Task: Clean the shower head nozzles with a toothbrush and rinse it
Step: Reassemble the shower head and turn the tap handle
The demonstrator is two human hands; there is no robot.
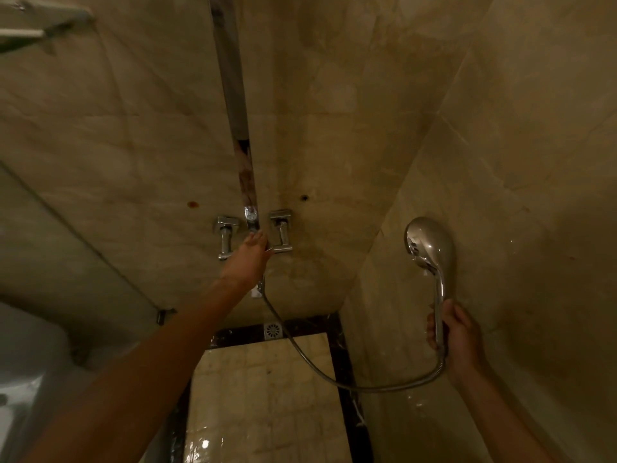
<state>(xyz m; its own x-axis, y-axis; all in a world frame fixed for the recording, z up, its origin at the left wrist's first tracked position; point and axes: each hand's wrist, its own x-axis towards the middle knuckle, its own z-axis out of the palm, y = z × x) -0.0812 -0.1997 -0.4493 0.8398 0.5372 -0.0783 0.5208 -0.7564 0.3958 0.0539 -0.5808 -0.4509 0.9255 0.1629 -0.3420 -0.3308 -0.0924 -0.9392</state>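
Note:
A chrome hand shower head (429, 247) is held upright near the right wall, its nozzle face turned left and mostly away from me. My right hand (450, 332) is shut on its handle. A metal hose (320, 369) loops from the handle down and back up to the wall mixer. My left hand (252, 253) reaches to the centre of the chrome mixer (252, 217), fingers closed around its middle knob, between the left tap handle (225, 238) and the right tap handle (282, 232). No toothbrush is in view.
A vertical riser pipe (233, 95) runs up the beige tiled wall. A floor drain (273, 330) sits in the dark border of the wet tiled floor. A glass panel with a bracket (165, 315) stands at left, a shelf (36, 26) at top left.

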